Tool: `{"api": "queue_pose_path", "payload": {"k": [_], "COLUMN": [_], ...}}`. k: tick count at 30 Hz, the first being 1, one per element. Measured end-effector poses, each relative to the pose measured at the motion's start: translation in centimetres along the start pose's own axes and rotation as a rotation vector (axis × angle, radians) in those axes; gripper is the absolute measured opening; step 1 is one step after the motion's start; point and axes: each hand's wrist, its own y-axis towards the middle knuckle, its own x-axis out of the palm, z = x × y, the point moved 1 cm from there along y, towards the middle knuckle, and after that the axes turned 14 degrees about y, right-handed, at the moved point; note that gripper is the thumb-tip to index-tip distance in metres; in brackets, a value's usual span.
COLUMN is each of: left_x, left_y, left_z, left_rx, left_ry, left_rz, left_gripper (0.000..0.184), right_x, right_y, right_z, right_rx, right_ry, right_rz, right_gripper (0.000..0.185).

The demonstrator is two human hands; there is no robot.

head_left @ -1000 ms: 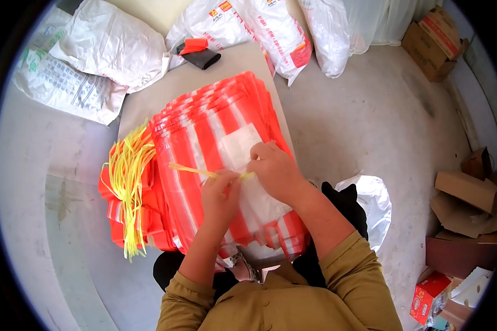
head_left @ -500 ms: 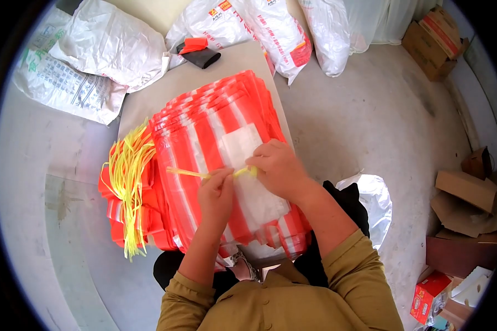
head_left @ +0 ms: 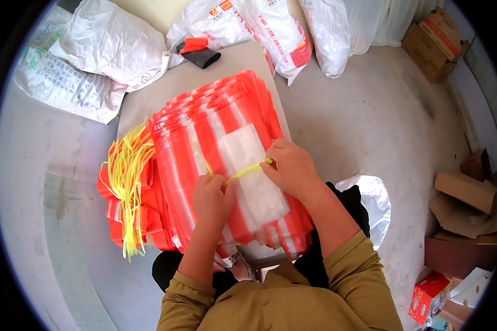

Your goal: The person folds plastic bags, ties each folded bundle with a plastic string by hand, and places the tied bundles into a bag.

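A yellow strip (head_left: 247, 170) stretches between my two hands, across a folded white sheet (head_left: 244, 144). My left hand (head_left: 211, 193) is closed on the strip's left part, and a loose end sticks up beyond its fingers. My right hand (head_left: 290, 165) pinches the other end at the sheet's right side. Underneath lies a stack of red-and-white striped bags (head_left: 207, 129). A bundle of yellow strips (head_left: 130, 185) rests on folded red bags (head_left: 160, 204) to the left of the stack.
The stack lies on a low table (head_left: 243, 55), with a black and red item (head_left: 200, 55) at its far end. White sacks (head_left: 113, 47) stand beyond it. Cardboard boxes (head_left: 464, 193) and a red box (head_left: 428, 295) are at the right. A silvery bag (head_left: 376, 207) lies beside my right knee.
My hands have moved apart, the right one to the right and the left slightly down and left. More of the yellow strip shows between them, and its loose left end has swung upward.
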Motion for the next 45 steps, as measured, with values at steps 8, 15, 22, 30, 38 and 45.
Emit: {"api": "queue_pose_path", "payload": {"k": [8, 15, 22, 30, 38, 45], "left_x": [1.1, 1.6, 1.3, -0.8, -0.6, -0.5], "left_y": [0.5, 0.7, 0.0, -0.3, 1.1, 0.1], "left_z": [0.5, 0.9, 0.3, 2.2, 3.9, 3.7], "left_rx": [0.018, 0.04, -0.045, 0.123, 0.326, 0.322], "left_ry": [-0.06, -0.053, -0.136, -0.191, -0.149, -0.196], "left_rz": [-0.004, 0.003, 0.073, 0.105, 0.117, 0.203], "left_gripper": [0.035, 0.029, 0.016, 0.008, 0.022, 0.041], "right_x": [-0.3, 1.7, 2.0, 1.6, 1.2, 1.7], "right_y": [0.0, -0.2, 0.2, 0.3, 0.0, 0.0], "right_z": [-1.3, -1.6, -0.4, -0.7, -1.7, -1.1], "right_rx": [-0.054, -0.182, 0.086, 0.177, 0.079, 0.017], "right_ry": [0.062, 0.2, 0.133, 0.154, 0.133, 0.189], "right_rz": [-0.034, -0.173, -0.184, -0.2, -0.124, -0.062], "right_gripper": [0.01, 0.012, 0.025, 0.023, 0.017, 0.015]}}
